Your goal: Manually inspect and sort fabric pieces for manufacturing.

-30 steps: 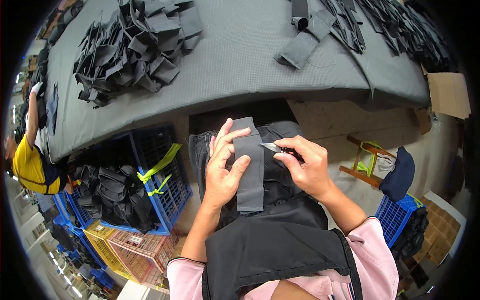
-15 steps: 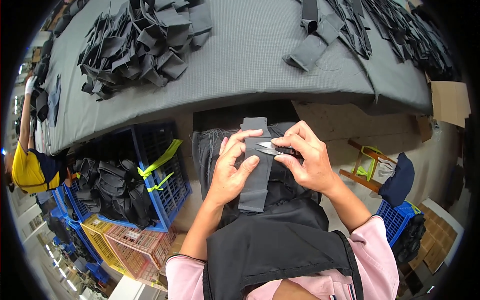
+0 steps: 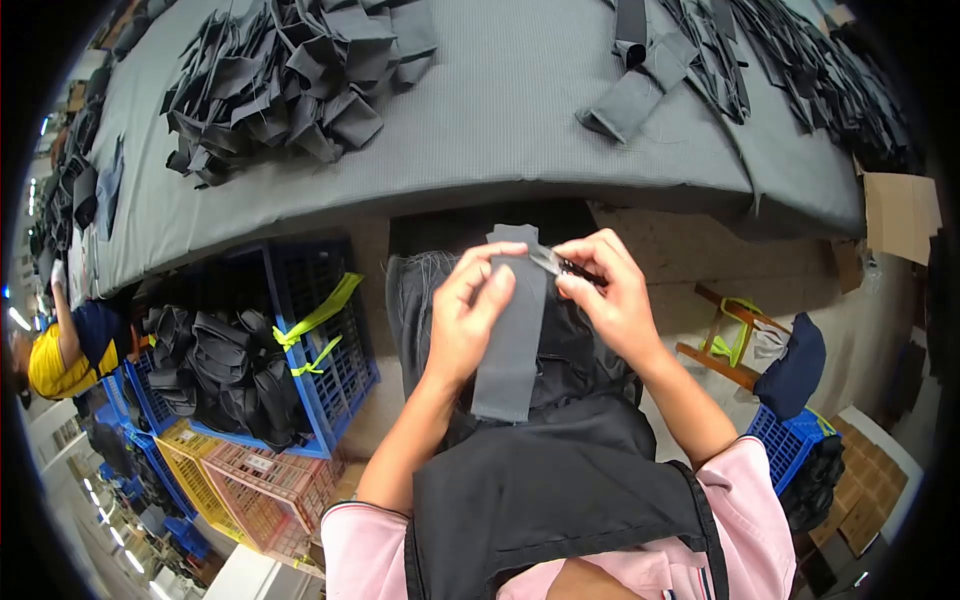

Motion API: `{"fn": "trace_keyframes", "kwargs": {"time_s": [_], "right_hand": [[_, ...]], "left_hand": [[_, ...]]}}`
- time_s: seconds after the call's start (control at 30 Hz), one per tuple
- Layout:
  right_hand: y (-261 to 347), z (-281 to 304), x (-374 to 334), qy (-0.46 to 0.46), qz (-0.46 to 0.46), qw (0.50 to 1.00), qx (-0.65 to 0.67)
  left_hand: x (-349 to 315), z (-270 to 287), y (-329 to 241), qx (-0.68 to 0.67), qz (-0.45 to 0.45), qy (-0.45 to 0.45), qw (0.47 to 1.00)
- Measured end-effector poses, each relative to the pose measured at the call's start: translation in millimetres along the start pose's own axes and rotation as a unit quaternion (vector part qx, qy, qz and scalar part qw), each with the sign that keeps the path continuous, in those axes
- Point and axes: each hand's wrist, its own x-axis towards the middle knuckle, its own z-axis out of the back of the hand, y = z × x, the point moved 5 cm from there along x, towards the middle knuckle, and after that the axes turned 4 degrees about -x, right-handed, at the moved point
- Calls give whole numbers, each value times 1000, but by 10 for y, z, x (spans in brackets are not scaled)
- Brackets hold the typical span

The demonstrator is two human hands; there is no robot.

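Note:
A long grey fabric strip (image 3: pixel 512 350) lies lengthwise over my lap, on top of dark cloth. My left hand (image 3: pixel 468 318) grips its left side near the far end, the forefinger stretched across the front and the thumb pointing up along it. In my right hand (image 3: pixel 612 300) is a pair of thread snips (image 3: pixel 548 260), its black handle between thumb and fingers. The silver blades point left and meet the strip's right edge near its far end, close to my left fingertip. Whether a thread lies between the blades is too small to tell.
A grey cloth-covered table (image 3: pixel 480 140) spans the far side, with a heap of dark fabric pieces (image 3: pixel 290 80) and a folded strip (image 3: pixel 630 95). On the left stands a blue crate (image 3: pixel 330 400) of black bags; on the right, a wooden stool (image 3: pixel 725 370). A person in yellow (image 3: pixel 55 365) works far left.
The snips have moved up along the strip toward its far end and tilted, their blades closer together. My left forefinger has shifted toward that end, and the thumb has risen.

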Motion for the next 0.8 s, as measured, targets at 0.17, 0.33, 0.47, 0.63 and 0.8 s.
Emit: {"fn": "trace_keyframes", "kwargs": {"time_s": [0.17, 0.33, 0.47, 0.63, 0.8], "right_hand": [[548, 84, -277, -37, 171, 974, -144], [668, -251, -464, 44, 319, 918, -230], [560, -274, -354, 41, 301, 920, -246], [259, -129, -34, 72, -115, 981, 139], [139, -220, -54, 115, -182, 958, 187]], "left_hand": [[175, 162, -98, -7, -30, -157, 987], [265, 170, 36, -48, 3, -172, 984], [211, 92, 24, -75, 21, -151, 986], [70, 121, 9, -83, -85, 22, 993], [-54, 7, -131, 102, -127, 119, 979]]}}
